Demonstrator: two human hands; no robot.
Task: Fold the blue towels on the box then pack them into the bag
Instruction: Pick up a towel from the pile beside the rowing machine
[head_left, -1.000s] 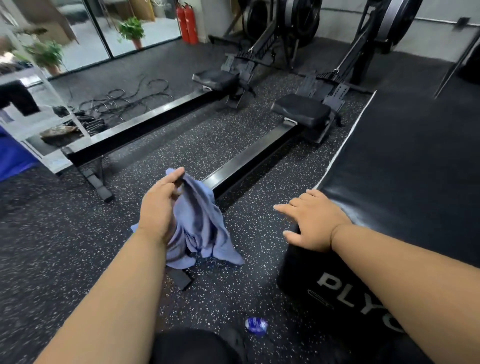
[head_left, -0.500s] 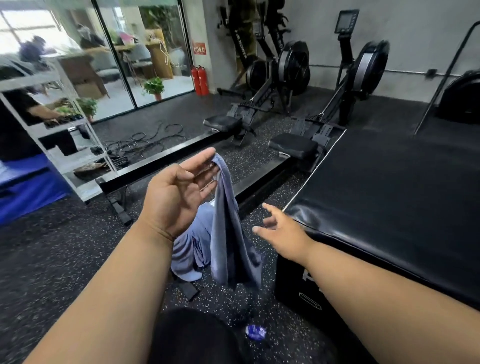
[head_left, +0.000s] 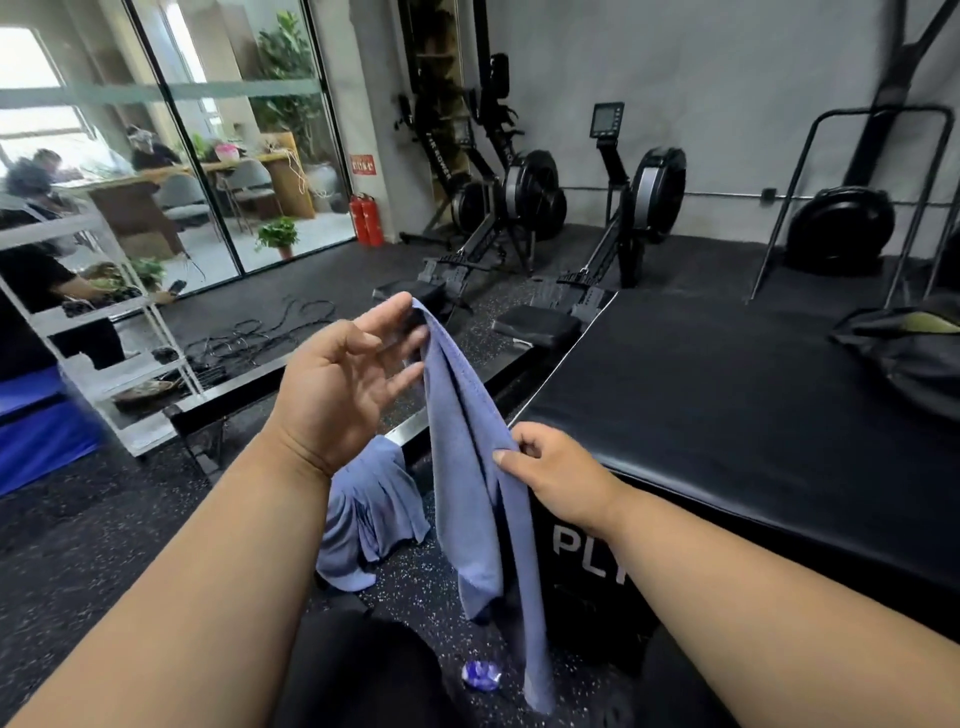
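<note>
A gym floor (head_left: 104, 519) of speckled black rubber is stretching out ahead, with rowing machines (head_left: 613, 244) lining up against the grey wall and a glass partition (head_left: 208, 156) letting daylight in on the left. Two red fire extinguishers (head_left: 366, 218) are standing by the corner, and a white shelf rack (head_left: 104, 332) is sitting at the left edge.

Front and centre, the left hand (head_left: 343, 384) is raising a blue towel (head_left: 467, 467) by its top corner, the cloth pinched at the tips of the thumb and forefinger while the remaining fingers are spreading loosely open. The towel is hanging down long and narrow, draping in front of the corner of the black box (head_left: 727, 415). The right hand (head_left: 561, 473) is coming in lower down, thumb and curled fingers pinching the towel's edge about midway along its length, just at the box's near corner.

Behind the raised towel, a second blue towel (head_left: 369, 509) is lying crumpled in a heap on the floor, beside the box. On the far right of the box top, a dark bag (head_left: 904, 353) is resting with a flash of yellow-green lining showing at its opening. A small blue-and-white wrapper (head_left: 480, 675) is lying on the floor near the towel's lower end.
</note>
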